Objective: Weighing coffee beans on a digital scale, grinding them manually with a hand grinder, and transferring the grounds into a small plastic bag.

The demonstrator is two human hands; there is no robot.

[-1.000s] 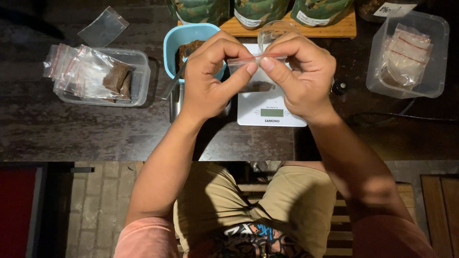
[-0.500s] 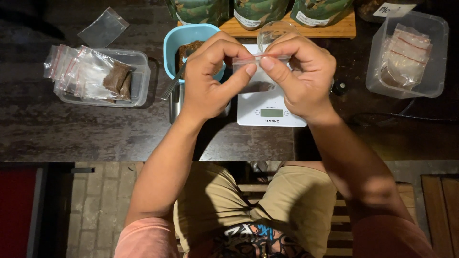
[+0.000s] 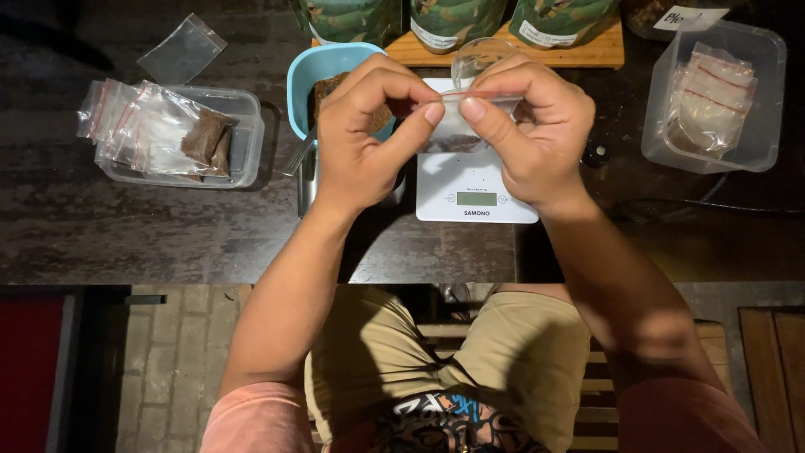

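Observation:
My left hand [image 3: 365,134] and my right hand [image 3: 528,126] together pinch the top edge of a small clear zip bag [image 3: 457,126], thumbs and forefingers meeting in the middle. The bag hangs above a white kitchen scale [image 3: 474,189] and holds a little brown powder at its bottom. Just behind my left hand stands a light blue bowl [image 3: 314,71] with brown powder and a metal spoon [image 3: 299,155] leaning on its rim. A clear glass cup [image 3: 478,59] shows behind my right hand.
A clear tub [image 3: 243,138] at the left holds several filled zip bags; an empty zip bag [image 3: 182,49] lies behind it. A clear tub [image 3: 759,101] at the right holds more bags. Green pouches [image 3: 457,21] stand on a wooden board [image 3: 587,52] at the back.

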